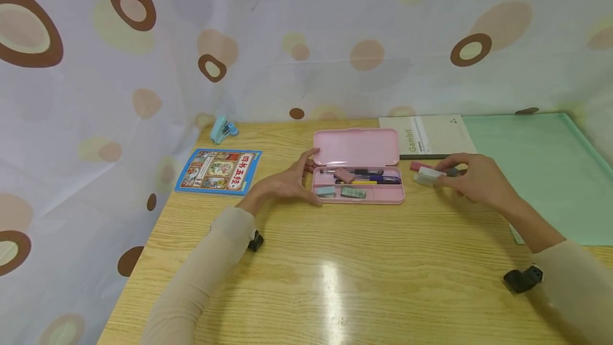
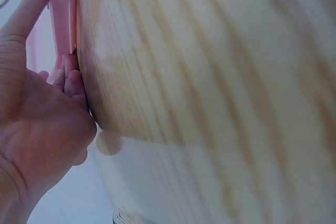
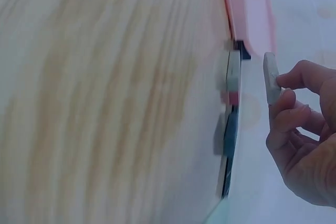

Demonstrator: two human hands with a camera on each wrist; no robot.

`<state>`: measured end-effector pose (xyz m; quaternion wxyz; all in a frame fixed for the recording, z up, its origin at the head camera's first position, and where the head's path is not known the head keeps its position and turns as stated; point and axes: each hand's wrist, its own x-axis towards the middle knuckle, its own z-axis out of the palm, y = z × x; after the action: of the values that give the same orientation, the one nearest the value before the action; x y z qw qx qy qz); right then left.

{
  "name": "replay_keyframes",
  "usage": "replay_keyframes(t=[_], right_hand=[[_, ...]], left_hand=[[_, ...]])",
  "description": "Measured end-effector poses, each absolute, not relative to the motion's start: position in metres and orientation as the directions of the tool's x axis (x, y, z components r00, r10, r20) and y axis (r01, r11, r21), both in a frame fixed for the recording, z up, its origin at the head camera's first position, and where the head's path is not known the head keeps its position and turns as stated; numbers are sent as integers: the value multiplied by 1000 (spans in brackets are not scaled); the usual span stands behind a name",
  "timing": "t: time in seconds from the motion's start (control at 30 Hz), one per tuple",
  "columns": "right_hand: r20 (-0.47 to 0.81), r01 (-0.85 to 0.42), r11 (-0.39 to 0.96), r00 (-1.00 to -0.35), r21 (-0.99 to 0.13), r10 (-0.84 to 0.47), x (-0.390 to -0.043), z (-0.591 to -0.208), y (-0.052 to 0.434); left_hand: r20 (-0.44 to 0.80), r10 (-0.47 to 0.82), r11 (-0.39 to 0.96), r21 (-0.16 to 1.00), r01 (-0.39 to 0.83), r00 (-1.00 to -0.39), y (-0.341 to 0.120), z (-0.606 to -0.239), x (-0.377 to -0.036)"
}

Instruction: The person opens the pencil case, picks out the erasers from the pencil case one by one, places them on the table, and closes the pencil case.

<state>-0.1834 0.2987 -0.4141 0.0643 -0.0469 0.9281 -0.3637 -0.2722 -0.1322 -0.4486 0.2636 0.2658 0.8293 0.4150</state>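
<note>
The left hand (image 1: 287, 182) rests, fingers straight, against the left edge of the open pink plastic pencil case (image 1: 356, 166); the right hand (image 1: 474, 177) pinches a small white eraser (image 1: 428, 176) just right of the case, above the wooden counter (image 1: 335, 270), whose near half lies bare.

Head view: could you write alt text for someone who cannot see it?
A person's left hand rests against the left end of an open pink pencil case on a wooden table, while the right hand pinches a small white eraser just right of the case. A blue booklet, a notebook and a green mat lie around.
</note>
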Motion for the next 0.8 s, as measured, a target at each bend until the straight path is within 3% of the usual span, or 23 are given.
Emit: replay_keyframes(t=[0.33,0.8], right_hand=[[-78,-63,769,-986,-636,-146,-174,-425,335],[-74,-103,804,-981,-586,-179,-184,-437,341]], left_hand=[[-217,656,511,832,214,-723,-131,-448,-272],[-218,652,518,828,217,-726,-132,-448,-271]])
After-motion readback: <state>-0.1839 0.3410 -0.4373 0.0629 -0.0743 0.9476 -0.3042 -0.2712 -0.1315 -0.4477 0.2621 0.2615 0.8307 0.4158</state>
